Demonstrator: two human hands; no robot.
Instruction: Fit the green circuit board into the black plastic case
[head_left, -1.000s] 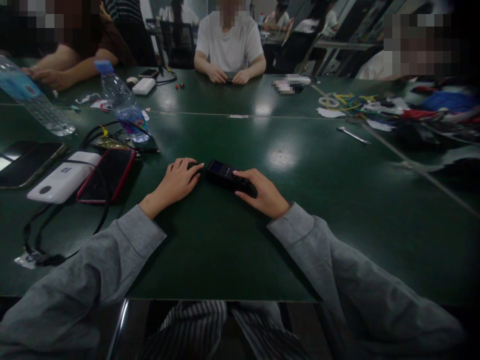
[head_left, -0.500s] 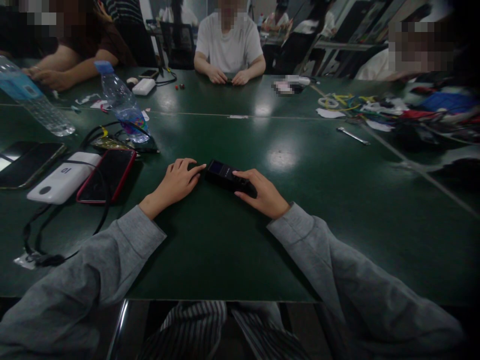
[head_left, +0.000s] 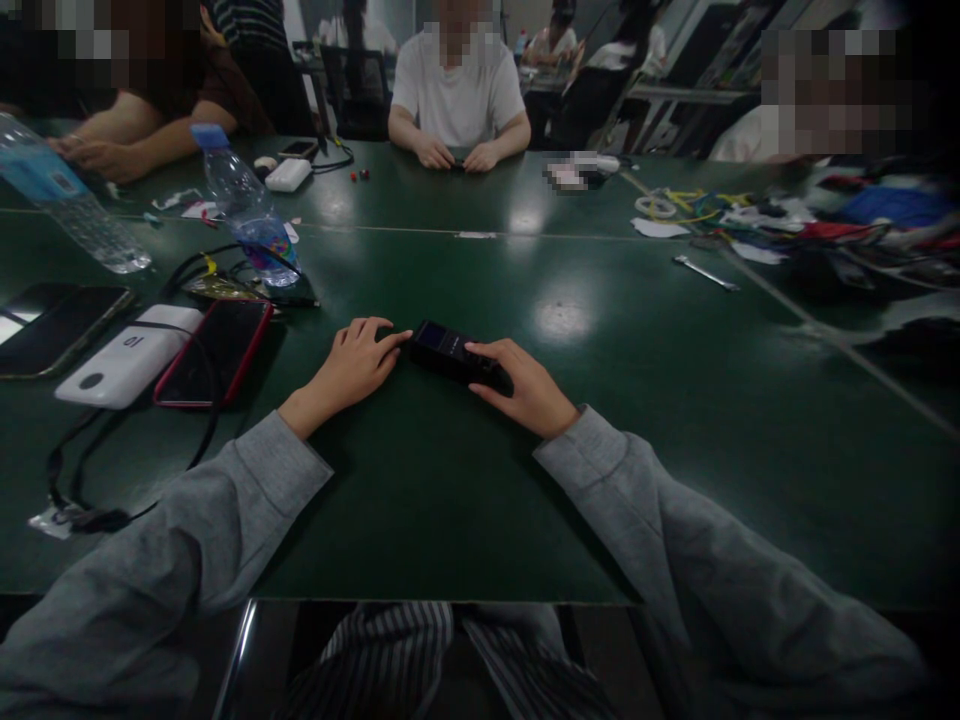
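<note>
A black handheld device (head_left: 442, 345) with a small dark screen at its left end and small pale markings lies on the green table, slanting down to the right. My right hand (head_left: 529, 385) grips its right end, with the thumb on the near side and fingers over the top. My left hand (head_left: 352, 365) rests on the table to the device's left, fingers apart. Its index fingertip reaches the device's left end; whether it touches I cannot tell. What kind of device it is does not show clearly.
Left of my hands lie a red-edged phone (head_left: 217, 350), a white power bank (head_left: 124, 355), a dark phone (head_left: 64, 325) and a black cable. Two plastic bottles lean beyond, one blue-capped (head_left: 244, 210). A wrench (head_left: 705, 272) and tangled cables (head_left: 750, 215) lie right. People sit around the table.
</note>
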